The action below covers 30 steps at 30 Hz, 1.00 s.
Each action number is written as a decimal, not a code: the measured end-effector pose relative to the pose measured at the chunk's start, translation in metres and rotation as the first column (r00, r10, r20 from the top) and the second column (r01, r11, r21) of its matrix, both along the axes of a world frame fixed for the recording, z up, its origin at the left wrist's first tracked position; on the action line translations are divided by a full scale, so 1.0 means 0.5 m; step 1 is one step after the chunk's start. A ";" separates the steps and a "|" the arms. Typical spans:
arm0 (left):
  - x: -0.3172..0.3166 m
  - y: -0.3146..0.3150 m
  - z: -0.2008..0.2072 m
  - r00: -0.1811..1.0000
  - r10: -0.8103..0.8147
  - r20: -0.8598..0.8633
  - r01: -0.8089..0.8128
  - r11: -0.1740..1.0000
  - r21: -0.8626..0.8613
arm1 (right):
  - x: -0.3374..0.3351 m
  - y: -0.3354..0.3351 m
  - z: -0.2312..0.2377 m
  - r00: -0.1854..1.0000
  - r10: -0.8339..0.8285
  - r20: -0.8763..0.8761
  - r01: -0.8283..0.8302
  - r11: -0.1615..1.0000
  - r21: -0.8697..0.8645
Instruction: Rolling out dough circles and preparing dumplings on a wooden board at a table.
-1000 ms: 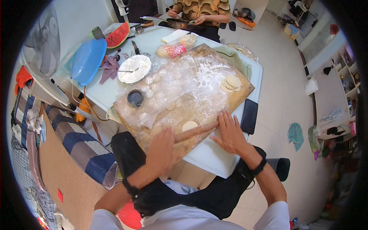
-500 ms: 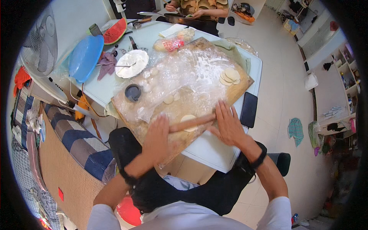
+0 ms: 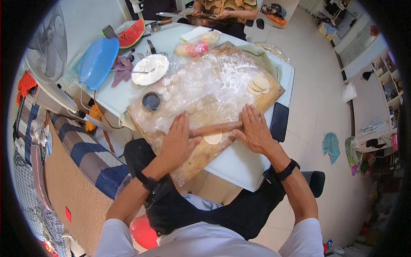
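A wooden rolling pin (image 3: 216, 128) lies across the near part of a floured wooden board (image 3: 195, 167). My left hand (image 3: 177, 139) rests flat over its left end, fingers stretched out. Over the other end lies my right hand (image 3: 256, 132), its fingers also straight and the thumb apart. A round, thin dough wrapper (image 3: 212, 138) shows from under the pin on my side. Several finished-looking wrappers (image 3: 258, 85) are stacked at the board's right. Clear plastic film (image 3: 188, 88) covers small dough pieces (image 3: 167, 80) on the left part of the board.
A dark round cup (image 3: 150, 102) stands on the film. Beyond it are a plate of flour (image 3: 150, 68), a knife (image 3: 151, 46), a blue basin (image 3: 99, 63) and watermelon (image 3: 132, 34). A black phone-like slab (image 3: 280, 122) lies at the table's right edge. Another person's hands (image 3: 222, 15) work across the table.
Both hands have pushed the rolling pin a little away from me. More of the wrapper's near side shows below it now.
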<state>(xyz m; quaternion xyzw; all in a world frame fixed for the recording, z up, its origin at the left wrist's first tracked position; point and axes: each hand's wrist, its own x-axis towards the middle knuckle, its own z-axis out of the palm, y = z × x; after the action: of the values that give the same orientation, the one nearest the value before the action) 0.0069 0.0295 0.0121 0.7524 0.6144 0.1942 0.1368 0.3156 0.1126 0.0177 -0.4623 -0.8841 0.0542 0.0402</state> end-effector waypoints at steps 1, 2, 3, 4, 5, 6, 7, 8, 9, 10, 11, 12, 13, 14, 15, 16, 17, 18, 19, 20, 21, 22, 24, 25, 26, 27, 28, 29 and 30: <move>-0.011 -0.011 -0.011 0.997 -0.023 -0.072 0.024 1.000 0.007 | -0.006 -0.003 -0.003 0.999 0.006 0.037 -0.005 1.000 -0.027; -0.007 -0.041 -0.012 0.997 -0.021 -0.075 0.021 1.000 0.011 | 0.001 -0.024 -0.009 0.999 0.009 0.034 -0.008 1.000 -0.023; 0.004 -0.082 -0.008 0.988 -0.099 -0.117 0.095 0.995 -0.038 | 0.014 -0.053 -0.012 0.999 0.026 0.024 -0.026 0.999 -0.034; 0.013 -0.123 -0.008 0.972 -0.178 -0.153 0.166 0.982 -0.090 | 0.023 -0.081 -0.006 0.999 0.044 0.014 -0.043 0.998 -0.045; 0.015 -0.145 -0.007 0.964 -0.220 -0.149 0.206 0.973 -0.107 | 0.028 -0.095 0.004 0.998 0.054 0.037 -0.052 0.997 -0.049; 0.009 -0.126 -0.013 0.965 -0.215 -0.152 0.201 0.974 -0.104 | 0.020 -0.071 0.005 0.998 0.058 0.036 -0.056 0.997 -0.045; 0.008 -0.104 -0.009 0.980 -0.136 -0.146 0.129 0.990 -0.055 | 0.012 -0.052 0.012 0.998 0.062 0.010 -0.061 0.998 -0.010; 0.010 -0.071 -0.008 0.989 -0.052 -0.137 0.055 0.998 0.013 | 0.007 -0.024 0.017 0.998 0.066 -0.013 -0.065 0.997 0.046; 0.010 -0.058 -0.015 0.989 -0.058 -0.133 0.063 0.998 0.029 | 0.005 -0.018 0.000 0.998 0.058 -0.006 -0.057 0.996 0.062; 0.004 -0.031 -0.023 0.996 -0.017 -0.083 0.018 1.000 0.020 | 0.000 0.000 -0.026 0.999 0.033 -0.010 -0.032 0.998 0.049; -0.001 -0.008 -0.017 0.999 0.031 -0.036 -0.030 1.000 0.008 | -0.007 0.012 -0.030 1.000 0.014 -0.017 -0.013 0.999 0.036; 0.000 -0.007 -0.012 0.999 0.031 -0.037 -0.030 0.999 0.035 | 0.003 0.005 -0.029 1.000 0.014 -0.018 -0.013 0.998 0.062; -0.002 -0.044 -0.008 0.990 -0.039 -0.135 0.036 0.999 -0.025 | 0.004 -0.030 -0.030 1.000 0.020 0.011 -0.020 1.000 0.007; -0.001 -0.069 -0.005 0.967 -0.118 -0.224 0.101 0.991 -0.089 | 0.008 -0.057 -0.024 0.999 0.020 0.044 -0.018 0.999 -0.045; -0.002 -0.083 -0.004 0.967 -0.109 -0.228 0.095 0.993 -0.072 | 0.009 -0.071 -0.013 0.999 0.025 0.041 -0.023 0.999 -0.028; -0.001 -0.107 -0.005 0.970 -0.136 -0.201 0.130 0.991 -0.044 | 0.015 -0.099 -0.004 1.000 0.024 0.015 -0.023 0.998 -0.054; -0.001 -0.121 -0.008 0.971 -0.164 -0.173 0.163 0.986 -0.016 | 0.018 -0.113 0.001 1.000 0.023 -0.011 -0.023 0.996 -0.081; -0.002 -0.106 -0.014 0.972 -0.162 -0.169 0.162 0.987 -0.016 | 0.011 -0.101 0.003 1.000 0.024 -0.007 -0.025 0.996 -0.081; 0.000 -0.080 -0.016 0.985 -0.097 -0.143 0.105 0.993 0.053 | 0.001 -0.082 0.010 1.000 -0.003 -0.003 0.002 0.996 -0.084; 0.002 -0.051 -0.021 0.993 -0.029 -0.114 0.044 0.991 0.129 | -0.008 -0.058 0.010 1.000 -0.028 -0.001 0.028 0.997 -0.077; 0.001 -0.044 -0.027 0.994 -0.029 -0.109 0.044 0.990 0.134 | -0.011 -0.050 0.005 1.000 -0.029 0.004 0.029 0.997 -0.072; -0.007 -0.043 -0.028 0.995 -0.051 -0.091 0.063 0.989 0.136 | -0.021 -0.046 0.000 0.999 -0.051 -0.001 0.051 0.992 -0.113; -0.019 -0.041 -0.032 0.995 -0.070 -0.071 0.079 0.988 0.135 | -0.025 -0.041 -0.005 0.997 -0.071 -0.004 0.069 0.985 -0.156; -0.020 -0.046 -0.031 0.997 -0.070 -0.023 0.072 0.993 0.098 | -0.018 -0.049 -0.003 0.998 -0.067 0.005 0.067 0.986 -0.156; -0.022 -0.051 -0.028 0.997 -0.067 0.025 0.065 0.996 0.060 | -0.012 -0.056 -0.002 0.998 -0.063 0.013 0.064 0.986 -0.156; -0.028 -0.056 -0.028 0.998 -0.062 0.029 0.061 0.997 0.047 | -0.010 -0.064 -0.001 0.998 -0.059 0.016 0.061 0.984 -0.169; -0.036 -0.053 -0.022 0.996 -0.058 0.069 0.051 0.994 0.095 | -0.008 -0.066 0.005 0.995 -0.042 -0.089 0.040 0.999 -0.030; -0.041 -0.052 -0.016 0.993 -0.054 0.108 0.038 0.989 0.143 | -0.008 -0.070 0.009 0.982 -0.011 -0.190 0.032 0.993 0.112; -0.044 -0.056 -0.008 0.992 -0.052 0.111 0.037 0.990 0.139 | -0.015 -0.079 0.011 0.982 -0.010 -0.188 0.031 0.994 0.108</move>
<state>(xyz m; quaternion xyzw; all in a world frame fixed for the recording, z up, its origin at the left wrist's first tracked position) -0.0149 0.0013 0.0080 0.7612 0.5739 0.2755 0.1240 0.3083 0.0730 0.0232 -0.4613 -0.8733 0.0481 0.1490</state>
